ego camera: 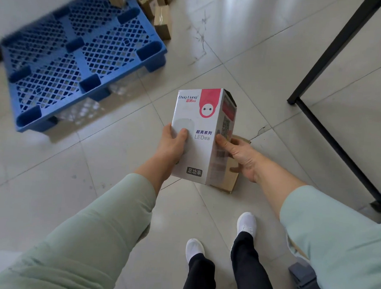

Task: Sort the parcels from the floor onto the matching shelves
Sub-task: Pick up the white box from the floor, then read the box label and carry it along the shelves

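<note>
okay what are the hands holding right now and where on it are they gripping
Both hands hold one white LED bulb box. The left hand grips its lower left edge, thumb on the front; the right hand grips the lower right side.

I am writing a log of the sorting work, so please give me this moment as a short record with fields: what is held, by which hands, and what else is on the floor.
held item: white LED bulb box, with a red panel at its top
left hand: grips the box's left edge, thumb on the front
right hand: grips the box's right side
under the box: brown cardboard parcel, partly hidden
floor, upper left: blue plastic pallet
beyond the pallet: several brown parcels
right side: black metal frame
shelves: not in view
</note>
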